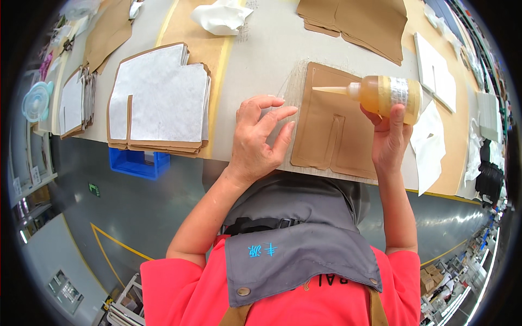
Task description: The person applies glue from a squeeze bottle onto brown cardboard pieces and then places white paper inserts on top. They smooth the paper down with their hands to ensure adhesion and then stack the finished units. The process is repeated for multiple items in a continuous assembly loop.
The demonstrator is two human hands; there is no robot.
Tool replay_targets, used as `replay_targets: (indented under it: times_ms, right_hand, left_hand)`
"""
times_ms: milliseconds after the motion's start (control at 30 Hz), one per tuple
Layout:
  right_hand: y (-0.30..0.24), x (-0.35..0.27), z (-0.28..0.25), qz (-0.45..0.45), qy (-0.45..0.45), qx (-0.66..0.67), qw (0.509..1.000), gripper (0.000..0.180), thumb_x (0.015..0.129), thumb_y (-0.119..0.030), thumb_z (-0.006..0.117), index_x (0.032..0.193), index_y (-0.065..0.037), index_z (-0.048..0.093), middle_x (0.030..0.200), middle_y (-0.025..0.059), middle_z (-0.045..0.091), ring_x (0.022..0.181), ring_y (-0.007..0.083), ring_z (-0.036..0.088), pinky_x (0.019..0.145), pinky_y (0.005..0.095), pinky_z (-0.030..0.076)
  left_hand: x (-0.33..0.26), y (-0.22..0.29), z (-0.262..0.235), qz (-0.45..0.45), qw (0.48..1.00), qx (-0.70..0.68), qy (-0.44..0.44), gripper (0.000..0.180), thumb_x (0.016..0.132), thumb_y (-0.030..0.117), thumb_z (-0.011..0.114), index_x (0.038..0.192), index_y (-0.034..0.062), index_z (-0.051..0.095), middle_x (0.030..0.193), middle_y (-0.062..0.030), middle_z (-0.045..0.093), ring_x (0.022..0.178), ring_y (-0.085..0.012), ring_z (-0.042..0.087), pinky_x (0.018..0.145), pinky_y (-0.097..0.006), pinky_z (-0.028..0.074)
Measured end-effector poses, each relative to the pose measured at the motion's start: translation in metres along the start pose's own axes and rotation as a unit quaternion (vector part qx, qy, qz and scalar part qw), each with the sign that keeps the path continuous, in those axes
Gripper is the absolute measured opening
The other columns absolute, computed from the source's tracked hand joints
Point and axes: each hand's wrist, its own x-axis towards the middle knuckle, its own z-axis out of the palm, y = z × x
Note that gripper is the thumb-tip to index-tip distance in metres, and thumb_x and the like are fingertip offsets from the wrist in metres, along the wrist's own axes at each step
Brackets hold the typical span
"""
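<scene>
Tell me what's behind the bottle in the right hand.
Behind the bottle, at its pale nozzle, the brown panel shows. The bottle's body and the right hand cover whatever lies directly behind them, so that cannot be seen.

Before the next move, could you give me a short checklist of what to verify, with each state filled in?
1. Bottle held by the right hand: ok, lying sideways in its grip.
2. Nozzle over the brown panel: ok, pointing toward the person's left.
3. Nozzle tip clear of the panel's surface: cannot tell from this one view.
4. Left hand open: ok, thumb and fingers apart beside the panel's left edge.
5. White-faced stack apart from the panel: ok, well to its left on the table.
6. Liquid ready at the nozzle's opening: cannot tell, too small.
</scene>
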Motion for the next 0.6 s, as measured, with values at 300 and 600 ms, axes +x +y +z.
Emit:
replay_targets:
  times_ms: [300, 600]
  right_hand:
    - [-0.002, -0.012, 0.002, 0.031, -0.015, 0.007, 0.999, 0.052, 0.1, -0.04, 0.063, 0.133, -0.001, 0.053, 0.121, 0.0092, 0.062, 0.109, 0.0216, 0.065, 0.09, 0.0432, 0.059]
    - [-0.047, -0.04, -0.055, 0.263, -0.042, 0.48, 0.836, 0.068, 0.098, -0.047, 0.062, 0.148, -0.006, 0.04, 0.15, 0.0178, 0.045, 0.135, 0.0319, 0.048, 0.09, 0.0463, 0.06]
  left_hand:
    - [-0.001, 0.0, -0.001, -0.005, 1.0, -0.001, -0.001, 0.025, 0.083, 0.004, 0.073, 0.107, 0.0094, 0.074, 0.114, -0.0088, 0.061, 0.109, -0.0268, 0.059, 0.09, -0.037, 0.051]
    - [-0.002, 0.0, 0.001, -0.012, 1.0, 0.002, 0.0, 0.024, 0.083, 0.004, 0.073, 0.107, 0.0091, 0.074, 0.114, -0.0089, 0.062, 0.108, -0.0265, 0.06, 0.088, -0.036, 0.051]
